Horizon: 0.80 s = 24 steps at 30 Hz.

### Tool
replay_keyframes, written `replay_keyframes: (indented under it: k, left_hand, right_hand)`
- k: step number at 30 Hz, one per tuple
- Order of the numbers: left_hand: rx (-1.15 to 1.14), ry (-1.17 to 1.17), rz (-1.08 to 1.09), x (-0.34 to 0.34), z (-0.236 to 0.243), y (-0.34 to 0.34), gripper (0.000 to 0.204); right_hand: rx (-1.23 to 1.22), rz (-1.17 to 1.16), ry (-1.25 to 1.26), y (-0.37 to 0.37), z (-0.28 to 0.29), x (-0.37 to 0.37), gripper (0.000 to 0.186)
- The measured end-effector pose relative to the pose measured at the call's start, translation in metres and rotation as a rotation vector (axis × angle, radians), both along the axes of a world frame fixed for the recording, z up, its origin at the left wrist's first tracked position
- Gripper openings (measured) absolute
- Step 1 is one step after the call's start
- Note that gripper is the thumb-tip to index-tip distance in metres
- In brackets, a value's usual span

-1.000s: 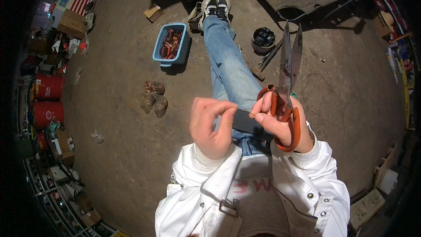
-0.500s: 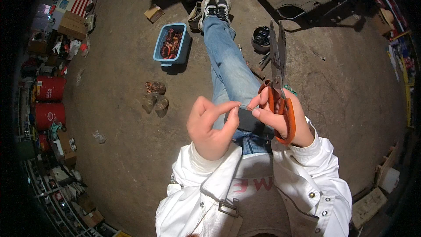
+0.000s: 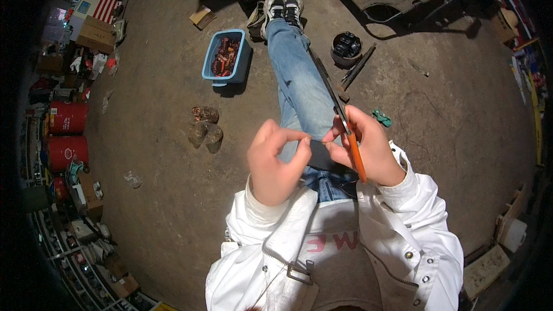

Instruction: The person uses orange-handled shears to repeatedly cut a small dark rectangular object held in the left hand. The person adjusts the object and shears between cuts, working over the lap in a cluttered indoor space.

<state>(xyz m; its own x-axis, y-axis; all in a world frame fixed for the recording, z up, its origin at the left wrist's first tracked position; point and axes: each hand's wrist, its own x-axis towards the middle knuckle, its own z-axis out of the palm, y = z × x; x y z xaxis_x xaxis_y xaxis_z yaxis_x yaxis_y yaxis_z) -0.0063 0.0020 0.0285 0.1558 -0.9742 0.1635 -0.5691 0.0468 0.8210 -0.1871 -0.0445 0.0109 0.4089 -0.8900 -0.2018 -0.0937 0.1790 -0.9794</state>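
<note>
- Two digits of the left hand (image 3: 273, 164), thumb and index, press together at the tips in front of the lap; whether anything fine is caught there cannot be made out.
- The right hand (image 3: 368, 147), just beside it, grips scissors (image 3: 356, 155) by their orange handles; its thumb and index tips are also drawn close, nearly meeting the left ones.
- The scissors are seen almost edge-on, blades pointing up and away past the knees; that angle hides how far they are spread.
- They look stiff, with long metal blades likely to feel tip-heavy. The handle loops seem the safe place to hold; the edges and points should be avoided.
- Below the fingertips, a flat dark grey pad (image 3: 322, 154) lies over the blue jeans (image 3: 299, 80), its right part behind the right hand. It looks light and not fragile; its exposed left edge would be easiest to take.
- Farther out on the concrete floor (image 3: 155, 196), left of the legs, are dark rounded lumps (image 3: 212, 133) and, beyond them, a blue bin (image 3: 222, 82) of reddish pieces.
- Right of the legs are a green scrap (image 3: 381, 118) and a round container (image 3: 343, 62) of black parts.
</note>
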Motion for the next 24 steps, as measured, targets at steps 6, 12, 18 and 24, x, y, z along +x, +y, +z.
replay_keyframes:
  k: [6, 12, 18, 24]
  left_hand:
    - [0.275, 0.433, -0.172, 0.017, -0.01, -0.007, 0.006]
    - [0.36, 0.956, -0.22, 0.012, -0.019, -0.005, 0.013]
    - [0.442, 1.234, -0.323, 0.007, -0.027, -0.005, 0.023]
    - [0.473, 1.229, -0.427, 0.004, -0.028, -0.004, 0.028]
  right_hand:
    - [0.312, 0.222, -0.246, -0.014, 0.0, -0.006, 0.026]
    - [0.399, 0.175, -0.411, -0.018, -0.001, -0.005, 0.018]
    - [0.376, 0.096, -0.49, -0.021, 0.006, -0.005, 0.024]
    - [0.385, -0.04, -0.576, -0.018, 0.002, 0.005, 0.021]
